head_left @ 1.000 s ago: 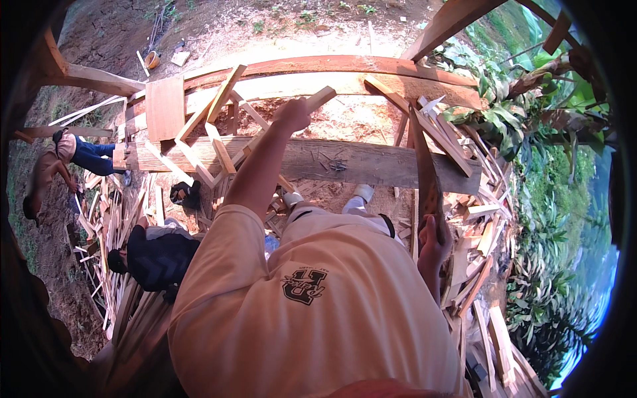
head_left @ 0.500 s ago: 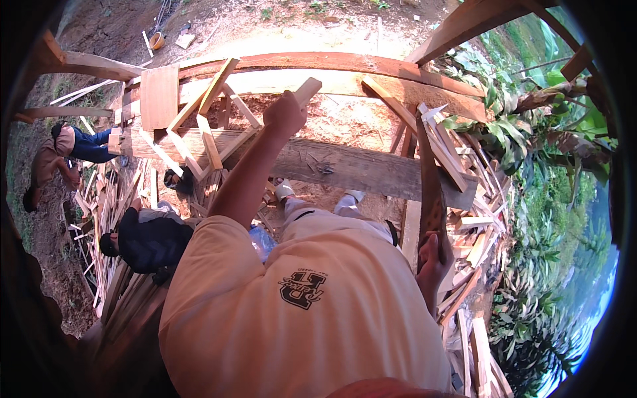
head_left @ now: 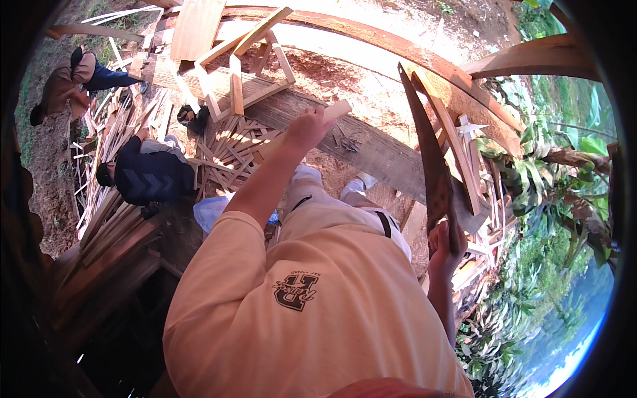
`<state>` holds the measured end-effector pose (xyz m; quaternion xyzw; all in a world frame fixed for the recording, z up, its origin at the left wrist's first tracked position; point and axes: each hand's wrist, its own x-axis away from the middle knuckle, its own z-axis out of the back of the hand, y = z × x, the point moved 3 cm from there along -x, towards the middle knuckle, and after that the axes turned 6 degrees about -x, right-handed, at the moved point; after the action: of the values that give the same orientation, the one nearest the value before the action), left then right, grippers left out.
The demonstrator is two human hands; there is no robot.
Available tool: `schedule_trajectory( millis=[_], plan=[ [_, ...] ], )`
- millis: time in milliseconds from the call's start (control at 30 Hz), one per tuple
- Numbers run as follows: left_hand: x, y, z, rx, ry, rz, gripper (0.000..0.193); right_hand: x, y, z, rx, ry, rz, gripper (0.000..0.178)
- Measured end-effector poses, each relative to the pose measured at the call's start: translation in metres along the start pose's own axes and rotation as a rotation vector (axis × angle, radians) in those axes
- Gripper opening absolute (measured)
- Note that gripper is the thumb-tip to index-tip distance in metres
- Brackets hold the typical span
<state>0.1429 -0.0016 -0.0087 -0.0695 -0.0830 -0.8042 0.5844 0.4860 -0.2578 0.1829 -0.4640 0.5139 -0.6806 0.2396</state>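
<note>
My left hand is closed around a short, pale wooden block, whose end sticks out past the fingers. It is held above a weathered plank that runs across in front of me. On the right, my right hand grips a handsaw by its handle. The saw's dark blade points away from me, over the plank's right part. A small heap of nails or similar thin metal bits lies on the plank between both hands.
A frame of joined wooden strips stands at the plank's left. Slanted wooden pieces stand beside the saw. Scrap sticks cover the ground. Two people, one in a dark top, are at the left. Plants grow at the right.
The view has swung, so the bench and people appear shifted. My left hand, still holding the block, has come nearer the plank's metal bits. The saw now tilts more to the left at its tip.
</note>
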Motion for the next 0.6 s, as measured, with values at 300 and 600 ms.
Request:
schedule_trajectory(
  millis=[300,600],
  plan=[
    [-0.010,0.036,-0.049,-0.088,-0.002,-0.053,0.055,0.028,0.025,-0.028,0.117,-0.010,-0.098,0.030],
    [-0.008,0.156,-0.039,-0.091,0.124,-0.333,0.060,0.020,0.033,0.005,0.190,0.089,-0.099,0.027]
  ],
)
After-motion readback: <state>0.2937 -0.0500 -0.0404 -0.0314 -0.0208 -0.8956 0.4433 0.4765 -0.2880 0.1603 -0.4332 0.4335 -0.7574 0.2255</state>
